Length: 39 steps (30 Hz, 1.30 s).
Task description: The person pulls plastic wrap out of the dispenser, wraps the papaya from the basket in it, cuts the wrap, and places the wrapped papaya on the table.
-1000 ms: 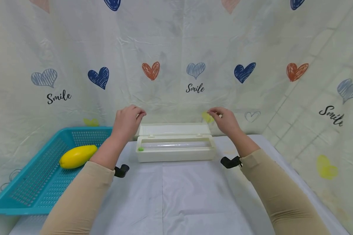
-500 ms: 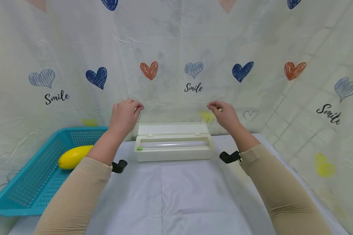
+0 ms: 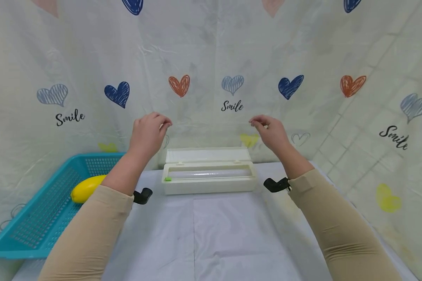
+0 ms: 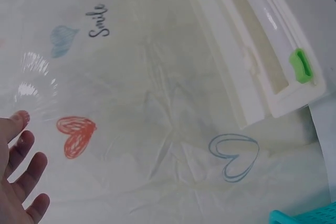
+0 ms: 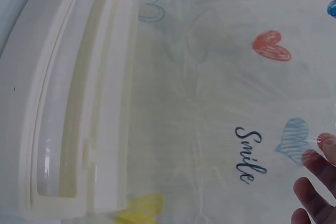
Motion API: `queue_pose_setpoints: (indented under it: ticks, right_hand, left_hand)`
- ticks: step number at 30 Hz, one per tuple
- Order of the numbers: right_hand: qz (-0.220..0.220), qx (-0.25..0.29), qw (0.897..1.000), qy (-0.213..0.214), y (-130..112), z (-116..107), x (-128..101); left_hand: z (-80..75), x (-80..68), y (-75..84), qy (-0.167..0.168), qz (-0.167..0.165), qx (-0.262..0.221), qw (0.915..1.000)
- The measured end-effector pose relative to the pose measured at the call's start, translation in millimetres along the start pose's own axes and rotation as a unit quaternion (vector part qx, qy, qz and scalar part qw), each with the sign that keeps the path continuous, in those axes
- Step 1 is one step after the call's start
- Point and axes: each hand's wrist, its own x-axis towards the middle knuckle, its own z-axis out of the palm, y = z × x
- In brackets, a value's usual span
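A white cling film dispenser (image 3: 211,185) stands at the back of the table with its lid (image 3: 208,155) raised. Through its window a clear roll (image 3: 211,173) shows, and a small green slider (image 4: 301,65) sits at its left end. Above and behind it, my left hand (image 3: 148,134) pinches one side of a nearly invisible sheet of cling film (image 4: 34,74), given away by glints by the fingertips. The opposite side is pinched between thumb and forefinger of my right hand (image 3: 272,132). Most of the film's outline cannot be made out.
To the left stands a turquoise basket (image 3: 31,218) holding a yellow, papaya-shaped fruit (image 3: 87,189), partly behind the left forearm. A white cloth (image 3: 197,238) covers the table. Behind hangs a curtain (image 3: 204,47) printed with hearts.
Both hands have risen a little above the dispenser, staying about the same distance apart, still pinching. Dispenser, basket and fruit have stayed in place.
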Motion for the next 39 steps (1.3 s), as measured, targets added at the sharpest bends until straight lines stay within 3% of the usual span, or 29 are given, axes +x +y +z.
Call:
queue_pose_setpoints:
  ticks: [9,22,33,39]
  right_hand:
    - [-0.02,-0.006,1.0,0.011,-7.7,-8.5,3.0]
    - [-0.016,-0.01,1.0,0.021,-18.8,-17.0,5.4]
    - [-0.035,0.005,0.999,0.034,-27.1,-27.1,-4.4]
    - [-0.053,0.004,0.998,0.024,-23.9,-33.9,-24.5]
  left_hand:
    - [-9.6,5.0,2.4,0.014,0.01,0.002,0.9999]
    - [-22.5,8.8,6.8,0.021,0.013,-0.008,0.9997]
    - [-39.0,-1.7,15.1,0.029,0.022,-0.031,0.9989]
    - [-46.9,-19.4,18.6,0.028,0.061,-0.053,0.9963]
